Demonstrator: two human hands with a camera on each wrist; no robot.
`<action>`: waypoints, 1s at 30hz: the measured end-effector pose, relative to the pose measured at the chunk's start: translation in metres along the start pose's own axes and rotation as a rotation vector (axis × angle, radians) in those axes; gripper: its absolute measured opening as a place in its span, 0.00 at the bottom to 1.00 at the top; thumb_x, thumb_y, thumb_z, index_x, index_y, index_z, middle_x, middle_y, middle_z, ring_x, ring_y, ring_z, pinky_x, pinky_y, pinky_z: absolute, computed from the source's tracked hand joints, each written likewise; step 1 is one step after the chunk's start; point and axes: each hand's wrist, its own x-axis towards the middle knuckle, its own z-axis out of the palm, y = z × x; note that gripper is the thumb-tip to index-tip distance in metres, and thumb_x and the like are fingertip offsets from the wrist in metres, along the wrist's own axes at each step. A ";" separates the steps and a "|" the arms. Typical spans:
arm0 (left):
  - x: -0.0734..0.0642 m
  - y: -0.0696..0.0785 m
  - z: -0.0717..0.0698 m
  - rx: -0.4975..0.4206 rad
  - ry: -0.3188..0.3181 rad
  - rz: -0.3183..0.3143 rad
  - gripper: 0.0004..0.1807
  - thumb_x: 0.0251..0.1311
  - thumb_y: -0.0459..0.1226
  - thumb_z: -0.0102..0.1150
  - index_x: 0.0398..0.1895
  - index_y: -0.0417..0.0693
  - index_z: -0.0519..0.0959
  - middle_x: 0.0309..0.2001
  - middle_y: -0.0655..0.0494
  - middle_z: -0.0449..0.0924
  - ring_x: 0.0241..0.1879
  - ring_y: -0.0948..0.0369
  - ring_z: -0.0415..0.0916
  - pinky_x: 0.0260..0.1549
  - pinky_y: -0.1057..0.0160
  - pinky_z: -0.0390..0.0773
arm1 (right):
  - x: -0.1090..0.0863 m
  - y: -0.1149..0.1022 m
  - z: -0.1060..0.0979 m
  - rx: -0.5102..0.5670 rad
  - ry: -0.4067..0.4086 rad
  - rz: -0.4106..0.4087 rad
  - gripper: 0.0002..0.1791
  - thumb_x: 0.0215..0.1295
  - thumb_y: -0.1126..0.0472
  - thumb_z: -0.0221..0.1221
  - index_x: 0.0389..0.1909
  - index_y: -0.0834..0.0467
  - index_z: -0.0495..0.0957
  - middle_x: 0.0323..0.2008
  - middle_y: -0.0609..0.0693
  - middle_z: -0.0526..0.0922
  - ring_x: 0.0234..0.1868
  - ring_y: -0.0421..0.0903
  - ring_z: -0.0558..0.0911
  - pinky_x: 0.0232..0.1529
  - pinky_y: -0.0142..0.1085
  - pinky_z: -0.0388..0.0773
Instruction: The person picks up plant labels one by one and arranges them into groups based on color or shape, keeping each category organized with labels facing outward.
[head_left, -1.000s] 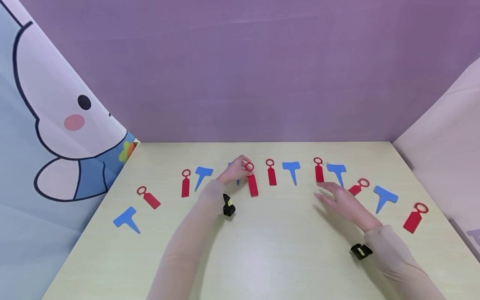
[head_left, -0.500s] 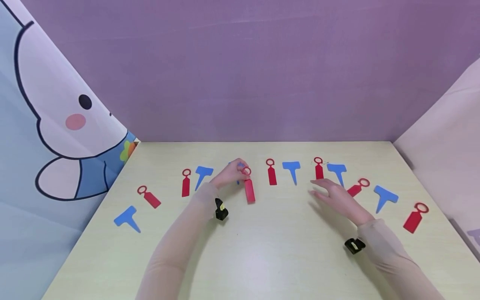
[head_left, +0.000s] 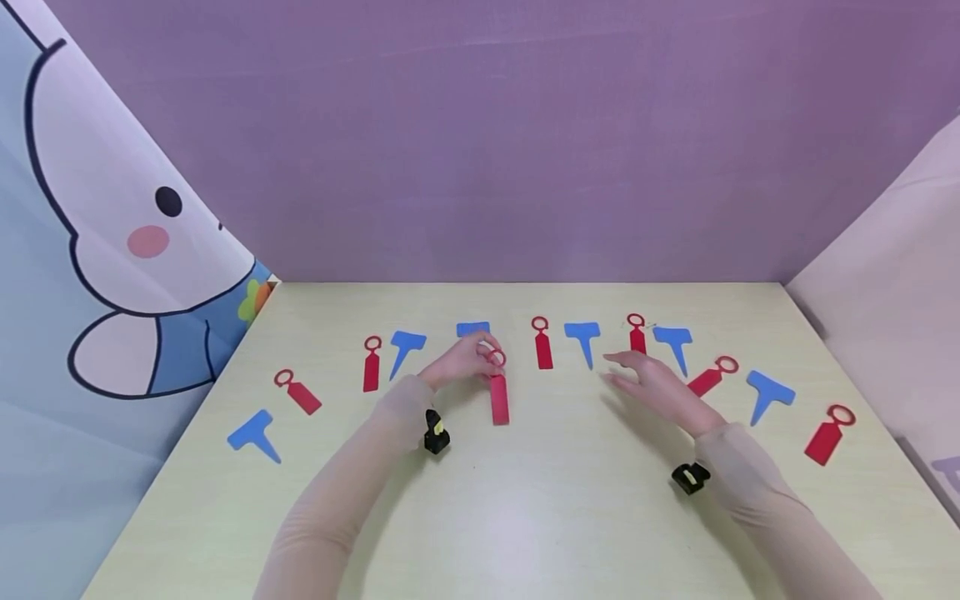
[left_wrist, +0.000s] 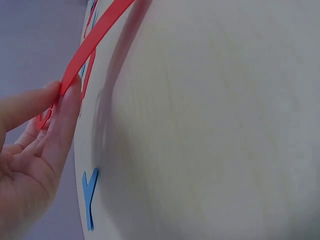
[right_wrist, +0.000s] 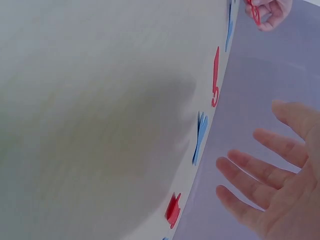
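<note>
Between thumb and fingers my left hand [head_left: 463,360] pinches a flat red tag [head_left: 499,402] with a ring at its top. In the left wrist view the strip of this red tag [left_wrist: 95,37] stretches out from the fingertips, slightly bent, casting a shadow on the table. A blue T-shaped plant label [head_left: 472,328] lies just behind that hand, its stem hidden. My right hand [head_left: 660,387] hovers over the table with fingers spread and nothing in them. Near its fingertips are another blue T-shaped label [head_left: 583,336] and a red ring-topped tag [head_left: 637,337], partly covered by the hand.
More red tags [head_left: 371,371] and blue labels [head_left: 769,395] lie spaced in an arc across the pale table [head_left: 525,517]. A purple backdrop [head_left: 480,142] rises at the far edge, with a cartoon-print cloth [head_left: 142,333] on the left.
My left hand has drawn the red tag toward the front of the table, uncovering more of the blue label behind. My right hand has drifted left, fingers still extended.
</note>
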 end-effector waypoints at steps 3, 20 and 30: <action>-0.006 0.007 0.005 -0.001 -0.014 -0.005 0.17 0.50 0.25 0.59 0.42 0.35 0.66 0.30 0.44 0.77 0.23 0.56 0.78 0.31 0.61 0.80 | 0.004 -0.001 0.001 0.009 -0.004 -0.006 0.25 0.62 0.57 0.53 0.58 0.64 0.65 0.55 0.61 0.69 0.57 0.59 0.65 0.55 0.53 0.63; 0.004 -0.011 0.013 0.201 0.040 0.046 0.17 0.47 0.26 0.61 0.40 0.36 0.68 0.28 0.49 0.75 0.22 0.63 0.73 0.25 0.68 0.77 | 0.017 -0.004 0.007 0.048 -0.029 -0.009 0.25 0.62 0.57 0.52 0.57 0.66 0.66 0.55 0.63 0.69 0.56 0.59 0.67 0.54 0.52 0.65; 0.001 -0.010 0.013 0.387 0.068 0.069 0.14 0.47 0.27 0.62 0.38 0.38 0.71 0.29 0.52 0.73 0.29 0.62 0.70 0.27 0.71 0.73 | 0.019 -0.004 0.007 0.049 -0.030 -0.014 0.25 0.62 0.57 0.52 0.58 0.65 0.65 0.56 0.62 0.69 0.58 0.58 0.66 0.55 0.52 0.64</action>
